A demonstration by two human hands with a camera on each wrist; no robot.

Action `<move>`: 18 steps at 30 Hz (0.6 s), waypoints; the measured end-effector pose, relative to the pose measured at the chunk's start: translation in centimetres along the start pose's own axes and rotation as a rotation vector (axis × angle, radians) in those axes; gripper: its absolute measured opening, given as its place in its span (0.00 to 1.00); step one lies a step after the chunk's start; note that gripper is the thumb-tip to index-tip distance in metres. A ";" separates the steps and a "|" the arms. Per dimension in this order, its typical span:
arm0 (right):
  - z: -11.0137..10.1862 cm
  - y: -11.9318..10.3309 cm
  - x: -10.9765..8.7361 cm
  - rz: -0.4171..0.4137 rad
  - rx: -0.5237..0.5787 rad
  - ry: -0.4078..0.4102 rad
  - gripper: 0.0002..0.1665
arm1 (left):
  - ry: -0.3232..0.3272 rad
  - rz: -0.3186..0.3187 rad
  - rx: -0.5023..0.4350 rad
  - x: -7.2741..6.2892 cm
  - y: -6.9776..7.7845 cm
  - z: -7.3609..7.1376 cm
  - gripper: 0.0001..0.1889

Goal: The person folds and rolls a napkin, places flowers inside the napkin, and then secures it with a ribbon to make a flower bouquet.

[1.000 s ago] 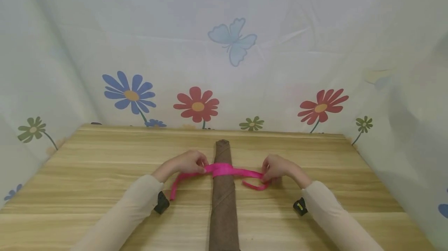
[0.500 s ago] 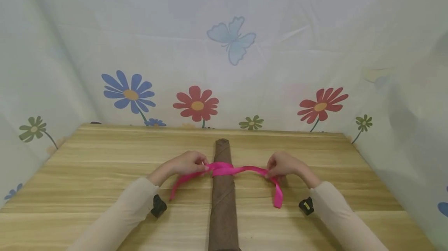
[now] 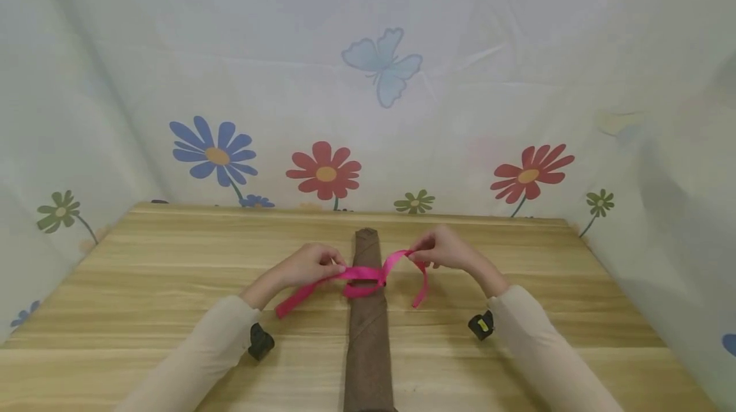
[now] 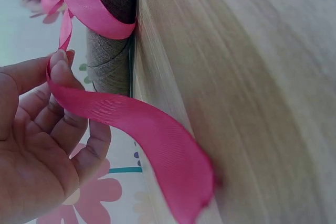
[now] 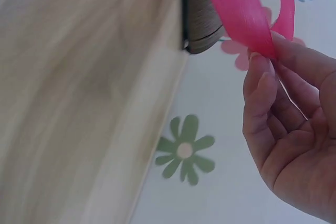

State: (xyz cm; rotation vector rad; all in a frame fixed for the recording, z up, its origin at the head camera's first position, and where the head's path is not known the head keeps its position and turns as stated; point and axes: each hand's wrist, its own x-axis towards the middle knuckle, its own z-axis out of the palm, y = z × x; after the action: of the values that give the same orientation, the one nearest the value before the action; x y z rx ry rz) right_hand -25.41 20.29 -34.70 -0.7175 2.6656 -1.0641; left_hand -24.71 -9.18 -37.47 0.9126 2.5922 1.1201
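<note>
A bright pink ribbon loops round a long brown cloth roll that lies lengthwise on the table. My left hand pinches the ribbon just left of the roll between thumb and forefinger; its loose tail hangs past the fingers toward the tabletop. On the other side my right hand pinches the right-hand length, raised above the roll, and that end curls down below the fingers. In the head view the loop around the roll looks slack, with brown cloth showing between its strands.
The wood-grain table ends at a pale curtain printed with flowers and a butterfly, which also closes in both sides. Dark wrist-worn devices hang under both sleeves.
My right hand has first moved right, then back left and up with its ribbon end. The loop on the roll has loosened and spread. My left hand has stayed nearly in place.
</note>
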 end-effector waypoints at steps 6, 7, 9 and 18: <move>0.1 -1.9 1.4 -0.020 0.027 0.060 0.08 | 0.005 -0.039 -0.036 0.0 -0.1 0.0 0.06; 0.1 -2.2 1.6 -0.024 0.028 0.072 0.09 | 0.004 -0.045 -0.043 0.0 -0.1 0.1 0.06; 0.1 -2.8 2.0 -0.031 0.041 0.099 0.09 | 0.003 -0.057 -0.054 0.0 -0.1 0.1 0.06; -0.1 -4.0 3.8 -0.028 0.157 0.179 0.10 | 0.000 -0.053 -0.075 0.2 0.0 0.0 0.06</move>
State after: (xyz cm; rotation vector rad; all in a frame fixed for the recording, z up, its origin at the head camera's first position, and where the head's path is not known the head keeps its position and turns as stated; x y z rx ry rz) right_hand -27.23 15.94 -31.82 -0.6597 2.6833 -1.3877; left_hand -24.87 -9.12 -37.46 0.8235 2.5397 1.1936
